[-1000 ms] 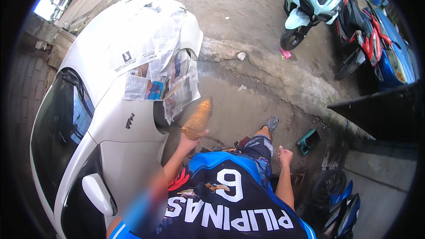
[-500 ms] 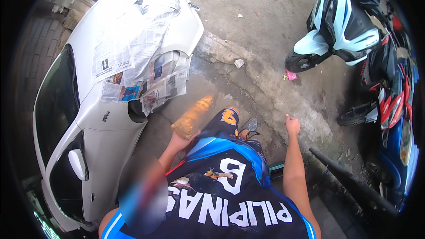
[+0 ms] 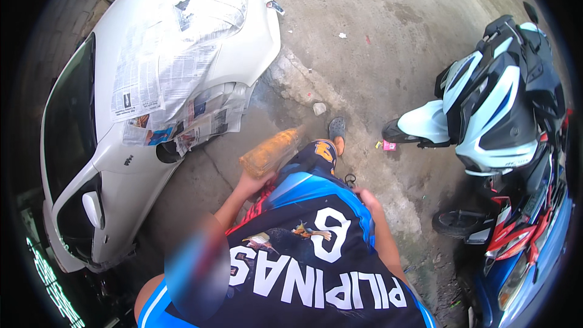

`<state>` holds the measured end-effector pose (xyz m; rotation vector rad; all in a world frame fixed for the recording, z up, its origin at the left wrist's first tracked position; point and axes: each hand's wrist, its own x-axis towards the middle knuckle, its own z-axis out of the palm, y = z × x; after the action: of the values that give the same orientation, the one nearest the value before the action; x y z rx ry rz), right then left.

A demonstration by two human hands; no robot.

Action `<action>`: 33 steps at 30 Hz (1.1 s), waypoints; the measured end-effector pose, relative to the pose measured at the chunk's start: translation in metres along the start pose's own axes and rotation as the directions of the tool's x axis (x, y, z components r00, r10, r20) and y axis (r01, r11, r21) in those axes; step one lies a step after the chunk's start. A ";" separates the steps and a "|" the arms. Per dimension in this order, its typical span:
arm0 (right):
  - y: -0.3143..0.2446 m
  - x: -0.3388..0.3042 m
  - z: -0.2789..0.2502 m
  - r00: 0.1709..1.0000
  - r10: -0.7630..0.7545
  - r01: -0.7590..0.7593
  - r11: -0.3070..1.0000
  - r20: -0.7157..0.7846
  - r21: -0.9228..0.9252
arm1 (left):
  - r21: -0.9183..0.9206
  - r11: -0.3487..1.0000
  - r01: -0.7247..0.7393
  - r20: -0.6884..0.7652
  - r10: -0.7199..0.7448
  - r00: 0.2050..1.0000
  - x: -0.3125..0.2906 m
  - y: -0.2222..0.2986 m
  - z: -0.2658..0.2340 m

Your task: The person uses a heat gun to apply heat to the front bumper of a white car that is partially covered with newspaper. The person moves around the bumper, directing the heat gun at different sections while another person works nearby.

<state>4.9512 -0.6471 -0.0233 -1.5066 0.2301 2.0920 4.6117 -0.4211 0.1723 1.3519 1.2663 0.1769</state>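
Observation:
My left hand (image 3: 259, 182) is closed around the near end of a long, partly see-through plastic container (image 3: 271, 152). Its contents or coating look orange-yellow, and I cannot make out its exact kind. It is held out in front of my left side, pointing up and to the right, above the ground beside the car. At my waist on the right, my right hand (image 3: 367, 197) is down against the edge of my dark jersey (image 3: 285, 237). Its fingers are mostly hidden, so I cannot tell whether it holds anything.
To the left stands a white car (image 3: 152, 170), its front partly covered with newspaper sheets (image 3: 182, 67). A light-blue and black scooter (image 3: 486, 109) and a red motorcycle (image 3: 510, 237) are parked at the right. A stone (image 3: 319, 109) and a pink wrapper (image 3: 389, 146) lie on cracked concrete.
My right hand has drawn in from out at the right to my waist. A shoe shows stepped further forward. The scooter sits lower in view; the container stays in my left hand.

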 end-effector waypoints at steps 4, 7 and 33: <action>-0.142 0.040 -0.047 0.819 -0.530 0.328 0.747 -0.219 -0.579 | 0.198 0.946 -0.257 -0.133 0.285 0.949 0.044 0.058 0.009; -0.240 0.059 -0.082 0.663 -0.676 0.228 0.592 -0.322 -0.773 | 0.151 0.984 -0.091 -0.123 0.110 0.986 0.052 0.093 0.005; -0.897 0.186 0.095 0.985 -0.168 0.062 0.183 0.031 -0.981 | -0.077 0.996 -0.040 -0.768 -0.034 0.639 0.364 0.292 0.150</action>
<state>5.2986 0.2062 -0.0046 -2.1429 -1.5299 2.0281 5.0246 -0.1578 0.1532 1.2252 1.9397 0.8902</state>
